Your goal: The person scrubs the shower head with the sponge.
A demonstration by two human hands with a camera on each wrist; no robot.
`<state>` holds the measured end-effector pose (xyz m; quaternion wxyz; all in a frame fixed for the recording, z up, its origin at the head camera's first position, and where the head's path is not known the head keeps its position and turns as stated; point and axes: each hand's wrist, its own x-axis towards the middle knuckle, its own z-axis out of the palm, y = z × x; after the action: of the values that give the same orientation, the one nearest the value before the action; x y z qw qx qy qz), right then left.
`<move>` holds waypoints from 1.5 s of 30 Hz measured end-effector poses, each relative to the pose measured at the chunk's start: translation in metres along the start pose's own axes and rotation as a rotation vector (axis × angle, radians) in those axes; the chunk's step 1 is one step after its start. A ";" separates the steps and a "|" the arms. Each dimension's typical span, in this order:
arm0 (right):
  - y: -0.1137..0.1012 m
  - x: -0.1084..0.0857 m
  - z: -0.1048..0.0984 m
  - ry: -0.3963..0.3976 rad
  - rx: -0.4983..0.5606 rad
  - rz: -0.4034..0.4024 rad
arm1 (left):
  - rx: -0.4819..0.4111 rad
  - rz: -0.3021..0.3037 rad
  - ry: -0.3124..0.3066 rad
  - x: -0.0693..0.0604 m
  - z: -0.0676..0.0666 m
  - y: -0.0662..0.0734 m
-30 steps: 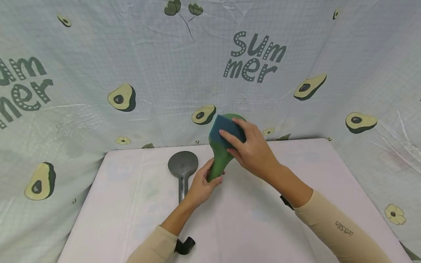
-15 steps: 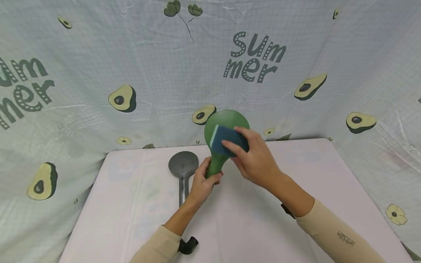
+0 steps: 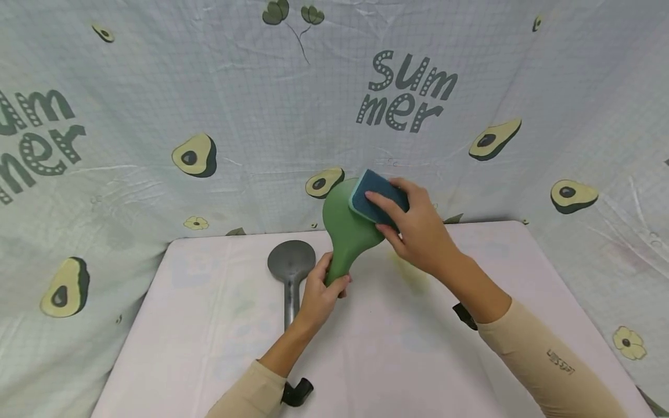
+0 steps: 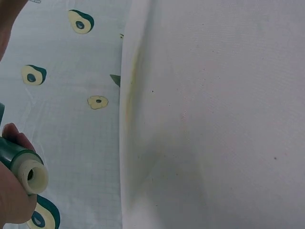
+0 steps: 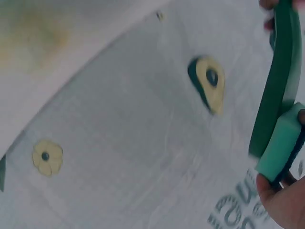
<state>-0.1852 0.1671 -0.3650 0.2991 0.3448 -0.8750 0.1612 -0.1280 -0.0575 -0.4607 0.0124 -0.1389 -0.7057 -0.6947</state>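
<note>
A green hand shower head (image 3: 342, 226) is held up above the far part of the table, its round head upward. My left hand (image 3: 316, 297) grips it by the handle. In the left wrist view the pale hollow connector end (image 4: 34, 176) of the handle sticks out of the fist. My right hand (image 3: 420, 235) holds a sponge (image 3: 385, 194), dark blue on one side and light green on the other. The sponge's green side (image 5: 280, 138) lies against the shower head in the right wrist view. It covers the upper right of the head.
A dark grey hand shower head (image 3: 291, 261) lies on the pale pink table (image 3: 366, 360), left of my hands; my left forearm crosses its lower end. Behind the table hangs a cloth (image 3: 251, 116) printed with avocados. Black wrist straps (image 3: 298, 393) show beside both forearms.
The sponge has slid over the shower head, first down toward the neck, then back up to its upper right edge. The left hand keeps its grip, tilting the head slightly.
</note>
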 end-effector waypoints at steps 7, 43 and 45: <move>-0.043 -0.029 0.029 -0.018 -0.086 -0.168 | -0.012 0.025 0.004 0.000 -0.001 0.003; -0.045 -0.023 0.020 0.053 -0.037 -0.021 | -0.010 -0.071 0.071 -0.005 -0.002 0.007; -0.033 -0.018 0.012 0.067 -0.001 0.051 | -0.023 -0.095 0.070 -0.005 -0.002 0.007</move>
<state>-0.1565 0.1472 -0.3832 0.3243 0.3164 -0.8731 0.1798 -0.1226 -0.0603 -0.4550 0.0027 -0.0811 -0.7025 -0.7070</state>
